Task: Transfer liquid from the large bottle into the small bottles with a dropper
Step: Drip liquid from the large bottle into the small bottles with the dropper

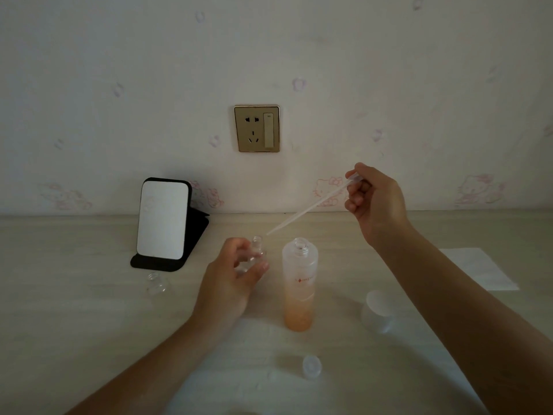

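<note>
A tall frosted large bottle stands uncapped at the table's middle, orange liquid filling its lower part. My left hand grips a small clear bottle just left of it, its open neck tilted a little to the right. My right hand is raised above and to the right, pinching the bulb of a long clear dropper. The dropper slants down to the left, its tip just above and right of the small bottle's mouth. A second small clear bottle stands farther left on the table.
A black-framed stand mirror leans at the back left. A large frosted cap sits right of the large bottle, and a small clear cap lies near the front. White paper lies at the right. A wall socket is behind.
</note>
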